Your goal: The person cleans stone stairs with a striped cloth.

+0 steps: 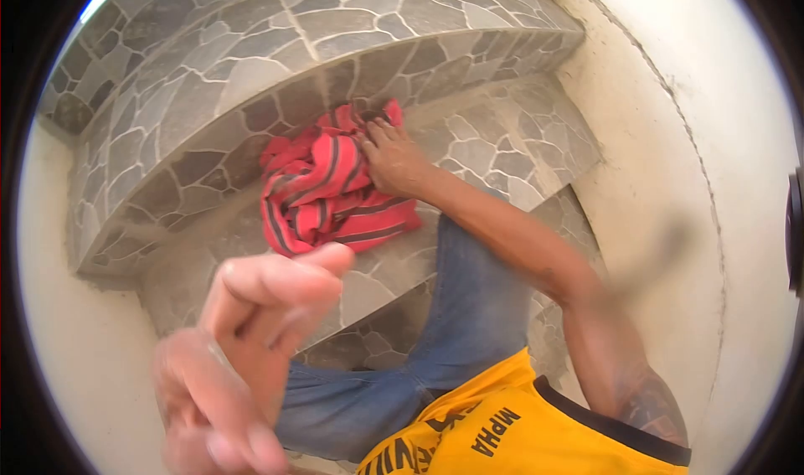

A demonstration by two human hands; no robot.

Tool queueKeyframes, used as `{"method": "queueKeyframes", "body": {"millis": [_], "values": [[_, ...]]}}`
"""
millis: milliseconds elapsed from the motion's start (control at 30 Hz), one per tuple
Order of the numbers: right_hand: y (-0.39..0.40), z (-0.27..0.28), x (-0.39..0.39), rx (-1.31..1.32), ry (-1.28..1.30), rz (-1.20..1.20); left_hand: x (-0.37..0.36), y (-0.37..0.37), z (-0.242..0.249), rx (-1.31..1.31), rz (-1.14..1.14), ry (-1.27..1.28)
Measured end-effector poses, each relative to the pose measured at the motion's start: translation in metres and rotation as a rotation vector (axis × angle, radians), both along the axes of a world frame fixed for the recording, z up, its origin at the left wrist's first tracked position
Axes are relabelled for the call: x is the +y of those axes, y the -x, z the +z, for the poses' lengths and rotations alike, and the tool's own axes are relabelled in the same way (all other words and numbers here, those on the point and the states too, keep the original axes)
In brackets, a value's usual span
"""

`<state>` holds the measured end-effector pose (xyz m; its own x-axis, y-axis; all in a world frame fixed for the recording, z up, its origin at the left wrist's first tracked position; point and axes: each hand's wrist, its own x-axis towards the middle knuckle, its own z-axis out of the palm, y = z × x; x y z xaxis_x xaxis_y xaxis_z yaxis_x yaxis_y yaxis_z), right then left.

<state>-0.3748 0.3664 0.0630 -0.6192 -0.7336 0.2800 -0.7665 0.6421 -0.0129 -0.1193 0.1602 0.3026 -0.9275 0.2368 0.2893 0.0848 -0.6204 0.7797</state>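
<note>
A crumpled red cloth with dark stripes (335, 178) lies on a stone-patterned step, against the riser of the step above. My right hand (392, 155) is at the cloth's upper right edge, its fingers bent over the fabric; the fingertips are partly lost against a dark patch there. Close to the camera at the lower left, my left hand (243, 349) is raised with its fingers loosely curled and apart. Nothing shows in it, and motion blurs part of it. It is apart from the cloth, which lies beyond it.
Curved stone-patterned steps (352, 23) rise ahead. A pale wall (653, 140) with a long crack stands on the right, and another pale wall (50, 240) on the left. My jeans-clad legs (477, 282) and yellow shirt (469, 425) fill the lower middle.
</note>
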Motion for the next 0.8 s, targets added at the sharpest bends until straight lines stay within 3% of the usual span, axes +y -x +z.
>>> {"method": "queueKeyframes", "body": {"millis": [300,800], "values": [[-0.001,-0.003,-0.006,0.053,0.022,0.007,0.046,0.014,-0.014,0.078,-0.422,-0.066],[-0.004,-0.006,-0.009,0.095,0.016,-0.005,0.064,0.004,-0.018,0.168,-0.638,-0.023]]}}
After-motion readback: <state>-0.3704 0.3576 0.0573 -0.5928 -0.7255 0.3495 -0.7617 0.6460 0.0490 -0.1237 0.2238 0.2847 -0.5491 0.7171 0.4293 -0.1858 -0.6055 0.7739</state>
